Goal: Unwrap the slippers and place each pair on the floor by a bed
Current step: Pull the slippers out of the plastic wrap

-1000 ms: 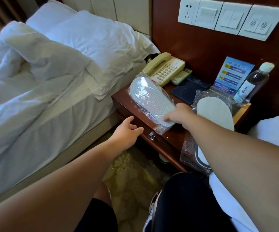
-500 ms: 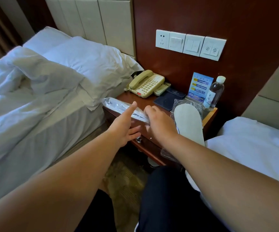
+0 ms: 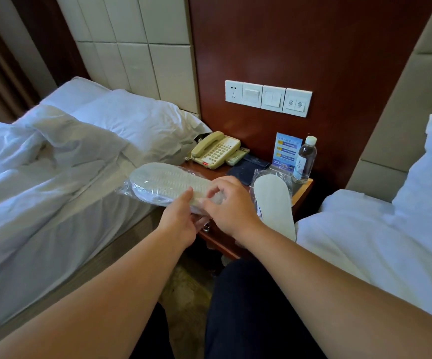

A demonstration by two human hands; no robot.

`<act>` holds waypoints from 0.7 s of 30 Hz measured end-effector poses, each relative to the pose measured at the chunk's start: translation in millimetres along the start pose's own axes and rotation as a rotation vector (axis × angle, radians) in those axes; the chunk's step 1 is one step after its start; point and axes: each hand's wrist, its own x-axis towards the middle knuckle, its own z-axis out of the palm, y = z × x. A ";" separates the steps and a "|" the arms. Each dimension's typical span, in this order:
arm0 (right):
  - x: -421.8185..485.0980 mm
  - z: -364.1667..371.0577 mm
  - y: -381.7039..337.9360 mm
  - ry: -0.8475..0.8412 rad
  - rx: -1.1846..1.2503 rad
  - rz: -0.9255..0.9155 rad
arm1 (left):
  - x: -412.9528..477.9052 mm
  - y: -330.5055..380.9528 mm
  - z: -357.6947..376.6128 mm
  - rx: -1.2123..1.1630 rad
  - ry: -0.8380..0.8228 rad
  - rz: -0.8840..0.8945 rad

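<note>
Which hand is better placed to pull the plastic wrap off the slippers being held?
Probably the right hand: it pinches the wrap's loose end on the wrapped slippers, while the left hand grips the pair from below, steadying it.

Glossy clear plastic wrap (image 3: pixel 211 200), polished wood nightstand (image 3: pixel 225 238).

Dark wood wall panel (image 3: pixel 313 47) 12 o'clock | nightstand (image 3: pixel 303 187) beneath | white bed (image 3: pixel 41 190) 9 o'clock | second bed (image 3: pixel 365 229) 3 o'clock | patterned carpet (image 3: pixel 184 288) 6 o'clock
</note>
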 end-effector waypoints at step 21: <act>-5.9 -49.2 -15.4 0.439 1.009 0.715 | -30.4 46.5 1.9 -0.234 -0.214 0.245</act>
